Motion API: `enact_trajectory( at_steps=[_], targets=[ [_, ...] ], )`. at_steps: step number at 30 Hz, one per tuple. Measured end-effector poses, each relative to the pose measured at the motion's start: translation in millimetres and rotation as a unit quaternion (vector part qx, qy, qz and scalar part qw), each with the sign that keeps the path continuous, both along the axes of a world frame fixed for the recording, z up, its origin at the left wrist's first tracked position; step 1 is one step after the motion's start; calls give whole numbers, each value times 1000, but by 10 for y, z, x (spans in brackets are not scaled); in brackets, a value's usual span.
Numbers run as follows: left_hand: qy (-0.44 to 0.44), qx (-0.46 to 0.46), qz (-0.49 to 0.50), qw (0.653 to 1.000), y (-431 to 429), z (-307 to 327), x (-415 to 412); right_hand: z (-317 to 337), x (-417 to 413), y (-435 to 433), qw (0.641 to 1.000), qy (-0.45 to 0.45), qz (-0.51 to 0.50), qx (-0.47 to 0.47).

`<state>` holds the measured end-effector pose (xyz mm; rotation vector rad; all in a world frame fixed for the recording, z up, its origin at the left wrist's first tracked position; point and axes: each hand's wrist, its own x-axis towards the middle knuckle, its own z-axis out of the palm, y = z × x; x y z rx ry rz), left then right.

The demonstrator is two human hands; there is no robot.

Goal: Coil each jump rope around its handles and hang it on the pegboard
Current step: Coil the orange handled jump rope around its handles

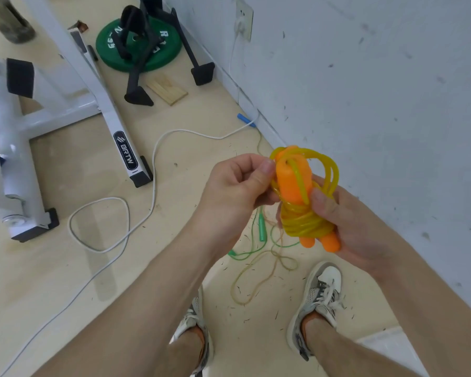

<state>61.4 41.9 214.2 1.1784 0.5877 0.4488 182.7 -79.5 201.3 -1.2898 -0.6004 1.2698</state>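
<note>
Two orange handles, long axis 11-to-5 o'clock, gripped with their wound yellow rope by the right hand; left hand, at 9 o'clock, pinches the rope's topmost turn.

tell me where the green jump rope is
Head view, centre: thin green jump rope lies on the floor, showing between the left hand and right hand, overlapping a pale yellow rope.

White frame leg reads "BRTW"; green plate lettering is illegible
</note>
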Motion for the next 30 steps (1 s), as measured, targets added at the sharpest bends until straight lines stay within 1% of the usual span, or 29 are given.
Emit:
enact_trajectory(
  at_steps=[3, 6, 8, 9, 10, 12, 13, 15, 17, 19, 21, 23, 24, 25, 27, 30],
  targets=[
    [47, 99, 39, 993, -20, 13, 20, 57, 24, -10, 998, -58, 6, -14],
    [81, 218, 60, 971, -59, -6, 51, 87, 27, -15, 996, -90, 3, -16],
    [93, 246, 61, 963, -51, -30, 73, 107, 38, -25, 994, -110, 1, -17],
    [92, 227, 53, 968, -34, -32, 75, 123, 48, -37, 993, -119, 2, -17],
    [85, 186, 35, 978, -15, -24, 70, 142, 69, -54, 992, -129, 6, -15],
    [58, 65, -30, 996, 34, -35, 45, 192, 122, -105, 989, -142, 27, -10],
    [49, 13, -62, 997, 42, -51, 27, 220, 147, -133, 989, -142, 41, -7],
    [29, -60, -111, 992, 22, -76, 9, 248, 187, -180, 990, -131, 57, -11],
    [-19, -123, -131, 983, -21, -68, 17, 239, 178, -185, 994, -100, 46, -20],
    [-83, -166, -138, 973, -31, -54, 31, 178, 130, -144, 999, -17, 35, 7],
    [-123, -163, -144, 968, -34, -43, 59, 112, 62, -61, 996, 65, 33, 41],
    [-108, -121, -130, 978, -62, -6, 84, 96, -21, 17, 990, 134, 10, 48],
    [-95, -104, -115, 983, -73, 16, 98, 95, -53, 45, 987, 153, -9, 49],
    [-90, -93, -100, 987, -75, 40, 118, 100, -82, 68, 986, 157, -28, 49],
    [-91, -86, -86, 988, -81, 77, 135, 114, -150, 108, 988, 136, -64, 43],
    [-60, -78, -95, 991, -75, 21, 153, 117, -219, 152, 990, 73, -112, 43]
  ],
)
